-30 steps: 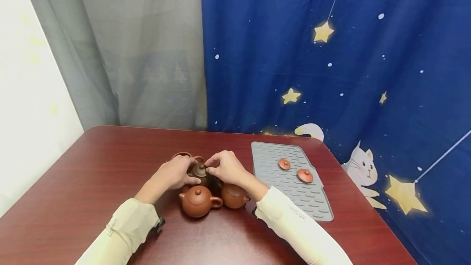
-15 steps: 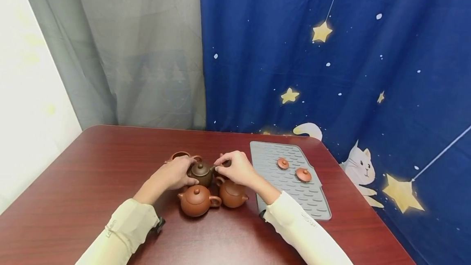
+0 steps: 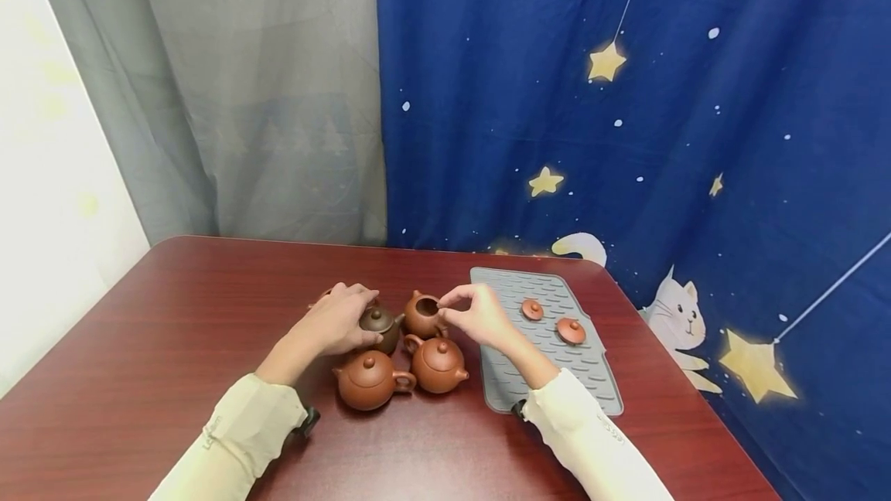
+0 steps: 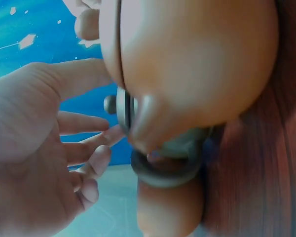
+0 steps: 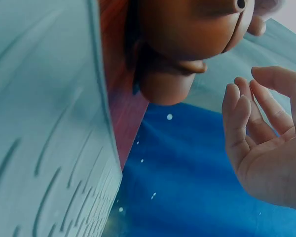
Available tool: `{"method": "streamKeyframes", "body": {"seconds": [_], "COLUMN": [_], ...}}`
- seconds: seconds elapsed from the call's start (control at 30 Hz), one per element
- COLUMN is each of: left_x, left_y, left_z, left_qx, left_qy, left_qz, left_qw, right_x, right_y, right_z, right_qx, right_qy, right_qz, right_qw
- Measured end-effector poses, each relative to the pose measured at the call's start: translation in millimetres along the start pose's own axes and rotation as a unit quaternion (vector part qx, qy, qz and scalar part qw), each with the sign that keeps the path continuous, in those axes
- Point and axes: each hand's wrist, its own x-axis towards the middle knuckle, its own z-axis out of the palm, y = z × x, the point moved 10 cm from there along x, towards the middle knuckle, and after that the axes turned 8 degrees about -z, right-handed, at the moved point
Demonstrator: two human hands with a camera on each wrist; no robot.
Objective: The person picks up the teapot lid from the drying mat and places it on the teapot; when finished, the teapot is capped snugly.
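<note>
My left hand (image 3: 339, 321) is over the left side of a dark brown teapot (image 3: 381, 340), fingers relaxed beside its lid (image 3: 377, 318). In the left wrist view, the hand (image 4: 34, 138) has its fingers apart near the knob (image 4: 110, 104). My right hand (image 3: 480, 317) is beside a lidless red-brown teapot (image 3: 420, 322), its fingers loosely bent around nothing. The right wrist view shows that hand (image 5: 271, 133) without anything in it. In front stand two lidded red-brown teapots, the left teapot (image 3: 365, 385) and the right teapot (image 3: 438, 368). Another red-brown pot (image 3: 318, 298) is mostly hidden behind my left hand.
A grey ribbed mat (image 3: 501, 377) lies at the right. On it rest two red-brown lids, a smaller lid (image 3: 532, 309) and a larger lid (image 3: 571, 331). The dark red table (image 3: 230, 284) extends left, with curtains (image 3: 487, 138) behind its far edge.
My right hand has moved right, away from the dark teapot's spout, uncovering the lidless teapot and the front right one. My left hand has stayed by the dark teapot, its fingers shifting slightly upward.
</note>
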Motion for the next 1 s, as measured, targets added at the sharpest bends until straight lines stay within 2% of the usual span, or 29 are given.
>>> {"method": "streamKeyframes", "body": {"seconds": [0.17, 0.37, 0.5, 0.7, 1.0], "left_x": [4.2, 9.0, 12.0, 17.6, 27.7], "left_y": [9.6, 19.3, 25.7, 30.6, 34.7], "left_z": [-2.2, -3.6, -2.9, 4.6, 16.1], "left_qx": [0.004, 0.013, 0.005, 0.011, 0.032], "left_qy": [0.039, 0.078, 0.094, 0.090, 0.054], "left_qz": [0.006, 0.010, 0.019, 0.024, 0.010], "left_qw": [0.9992, 0.9968, 0.9954, 0.9956, 0.9980], "right_x": [-6.1, -16.5, -23.7, -30.9, -40.0], "right_y": [12, 28, 39, 50, 78], "right_z": [-11, -28, -43, -64, -91], "right_qx": [0.000, 0.010, -0.014, -0.016, -0.045], "right_qy": [0.014, 0.028, 0.043, 0.068, 0.094], "right_qz": [0.015, 0.056, 0.080, 0.084, 0.115], "right_qw": [0.9998, 0.9980, 0.9958, 0.9940, 0.9879]}}
